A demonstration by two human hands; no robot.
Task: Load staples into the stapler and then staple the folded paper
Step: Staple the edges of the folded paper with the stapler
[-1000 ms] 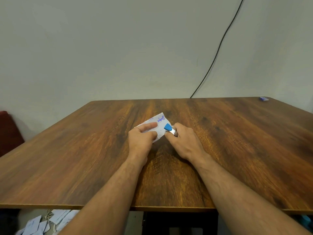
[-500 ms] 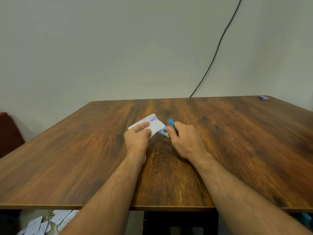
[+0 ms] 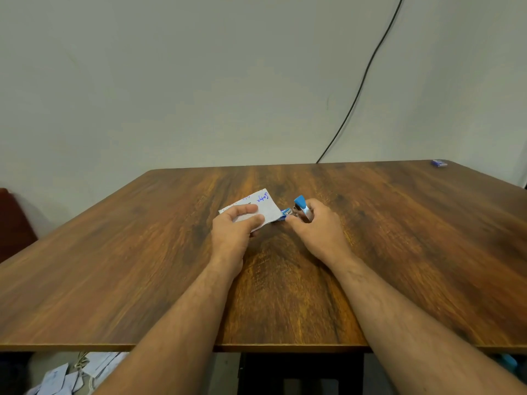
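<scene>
From the head camera, the wooden table (image 3: 142, 266) serves as the landmark. Near its middle the left hand (image 3: 233, 232) pinches the folded paper (image 3: 258, 208), thumb on top and fingers beneath, so the sheet sits low over the table top. Just to the right of the paper, the right hand (image 3: 316, 229) is curled round the small stapler (image 3: 299, 210), whose blue cap points up and away while its mouth touches, or nearly touches, the paper's right edge. At the table's far right corner lies a small blue box (image 3: 439, 163), well apart from both hands; it may hold staples, though that is too small to tell. A black cable (image 3: 368, 72) runs down the wall behind the table, and loose papers (image 3: 62, 377) lie on the floor below the near left edge.

The stapling step looks to be in hand, with loading apparently done. The next move would call for the paper's edge to sit squarely inside the stapler's mouth, held flat, before a firm squeeze.

Blue handwriting shows on the paper's far corner; it seems to read "Satya", but I cannot be sure.
</scene>
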